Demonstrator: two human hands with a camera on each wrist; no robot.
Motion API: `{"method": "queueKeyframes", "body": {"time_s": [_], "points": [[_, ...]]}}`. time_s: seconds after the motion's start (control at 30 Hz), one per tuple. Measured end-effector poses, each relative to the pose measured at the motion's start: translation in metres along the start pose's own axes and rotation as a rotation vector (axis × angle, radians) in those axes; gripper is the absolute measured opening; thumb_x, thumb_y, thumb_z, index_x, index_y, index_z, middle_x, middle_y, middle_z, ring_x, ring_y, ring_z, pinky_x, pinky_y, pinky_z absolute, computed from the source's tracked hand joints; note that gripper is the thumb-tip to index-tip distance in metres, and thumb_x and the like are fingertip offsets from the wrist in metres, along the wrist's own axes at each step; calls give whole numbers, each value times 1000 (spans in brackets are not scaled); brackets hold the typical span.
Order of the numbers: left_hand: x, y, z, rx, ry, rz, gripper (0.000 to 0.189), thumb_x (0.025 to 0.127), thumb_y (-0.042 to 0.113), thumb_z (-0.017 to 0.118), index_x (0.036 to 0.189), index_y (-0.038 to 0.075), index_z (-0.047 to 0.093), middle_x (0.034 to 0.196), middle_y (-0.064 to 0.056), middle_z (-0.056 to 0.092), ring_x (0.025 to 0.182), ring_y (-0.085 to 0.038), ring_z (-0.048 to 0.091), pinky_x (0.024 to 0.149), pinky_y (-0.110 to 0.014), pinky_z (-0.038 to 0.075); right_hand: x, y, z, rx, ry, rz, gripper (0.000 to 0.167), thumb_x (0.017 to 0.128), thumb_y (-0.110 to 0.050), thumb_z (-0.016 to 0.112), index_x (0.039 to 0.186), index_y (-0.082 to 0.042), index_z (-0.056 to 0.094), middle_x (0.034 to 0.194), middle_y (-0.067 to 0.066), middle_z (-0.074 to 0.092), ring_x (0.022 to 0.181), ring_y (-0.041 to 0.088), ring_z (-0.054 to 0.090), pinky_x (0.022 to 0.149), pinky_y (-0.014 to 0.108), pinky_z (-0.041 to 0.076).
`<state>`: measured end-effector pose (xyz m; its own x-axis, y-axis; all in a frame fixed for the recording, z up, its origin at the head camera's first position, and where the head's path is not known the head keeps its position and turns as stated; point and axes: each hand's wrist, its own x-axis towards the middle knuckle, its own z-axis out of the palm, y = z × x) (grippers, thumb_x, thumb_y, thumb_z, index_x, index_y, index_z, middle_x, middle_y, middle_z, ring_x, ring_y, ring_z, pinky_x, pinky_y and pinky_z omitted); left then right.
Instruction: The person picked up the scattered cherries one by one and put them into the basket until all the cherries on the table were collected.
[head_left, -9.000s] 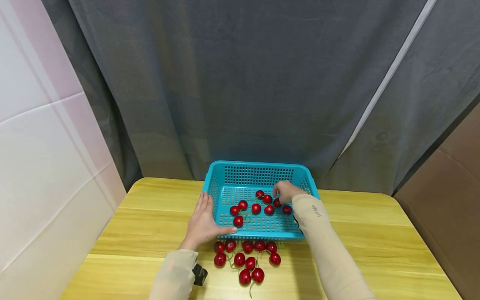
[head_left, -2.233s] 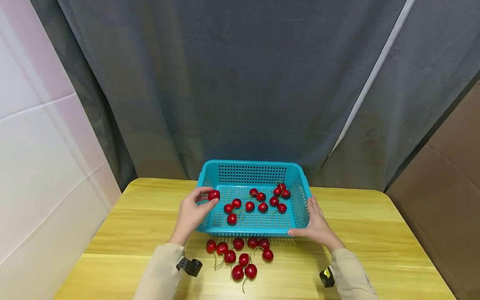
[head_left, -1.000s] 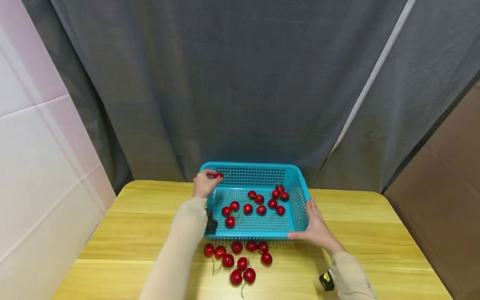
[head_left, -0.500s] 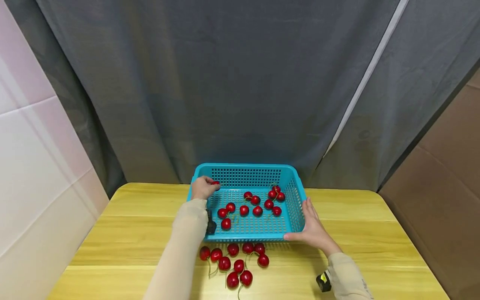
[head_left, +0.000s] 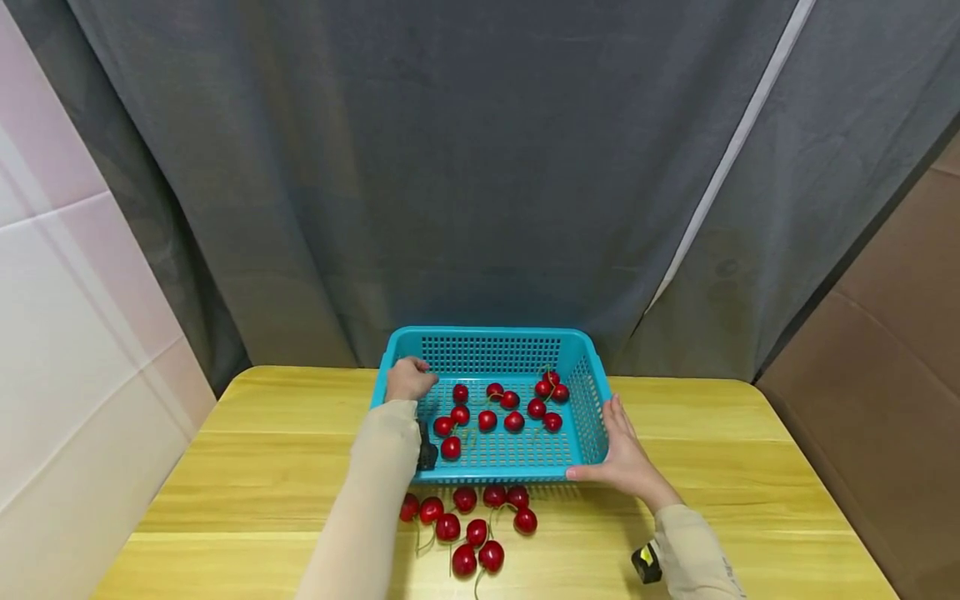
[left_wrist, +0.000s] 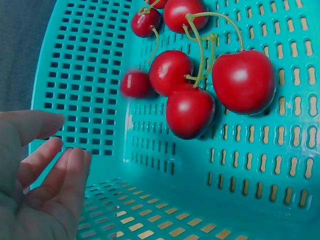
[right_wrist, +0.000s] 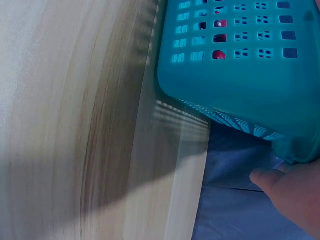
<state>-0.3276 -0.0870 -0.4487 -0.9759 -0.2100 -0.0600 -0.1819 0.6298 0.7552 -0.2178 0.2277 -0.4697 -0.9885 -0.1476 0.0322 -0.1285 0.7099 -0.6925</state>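
Note:
A turquoise basket (head_left: 491,475) with perforated walls holds several red cherries, some with green stems. Inside its left end is my left hand (head_left: 409,381), and in the left wrist view the fingers and thumb of that hand (left_wrist: 47,175) are parted with nothing between them. One cherry (head_left: 461,393) lies just right of the hand; in the left wrist view that cherry (left_wrist: 136,84) looks blurred, beside a stemmed group. My right hand (head_left: 626,458) rests on the basket's front right corner, fingers straight along the side, thumb on the front rim.
Several more cherries (head_left: 465,560) with stems lie on the wooden table (head_left: 225,500) before the basket. A grey curtain (head_left: 465,167) hangs behind the table. White panelling (head_left: 82,333) stands at left, a brown cardboard sheet (head_left: 877,350) at right.
Over the last half second my left hand has let go of a cherry, which now lies in the basket's left part. Earlier, that hand carried it in over the left rim. The right hand stays put.

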Motion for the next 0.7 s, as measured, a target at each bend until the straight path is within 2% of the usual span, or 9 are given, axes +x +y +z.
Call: {"method": "queueKeyframes", "body": {"time_s": [0.3, 0.5, 0.7], "points": [[-6, 4, -9, -22, -38, 77, 34, 83, 13, 61, 110, -7, 57, 108, -23, 60, 93, -33, 57, 79, -42, 50, -1, -1, -1, -1, -1, -3, 124, 58, -43, 82, 141, 9, 6, 150, 22, -8, 136, 41, -3, 105, 57, 13], [-13, 19, -17, -67, -140, 169, 43, 84, 17, 62, 120, -4, 50, 115, -22, 56, 103, -34, 53, 85, -43, 48, 0, -2, -3, -1, -6, -2, 123, 60, -40, 82, 141, 9, 4, 149, 22, -10, 136, 42, -5, 106, 57, 11], [-28, 29, -25, -106, -222, 266, 42, 84, 17, 64, 119, -1, 51, 118, -20, 55, 105, -31, 53, 86, -41, 48, -1, -4, -4, 2, -15, 5, 123, 60, -38, 82, 141, 9, 3, 149, 23, -9, 135, 42, -5, 106, 58, 10]]}}
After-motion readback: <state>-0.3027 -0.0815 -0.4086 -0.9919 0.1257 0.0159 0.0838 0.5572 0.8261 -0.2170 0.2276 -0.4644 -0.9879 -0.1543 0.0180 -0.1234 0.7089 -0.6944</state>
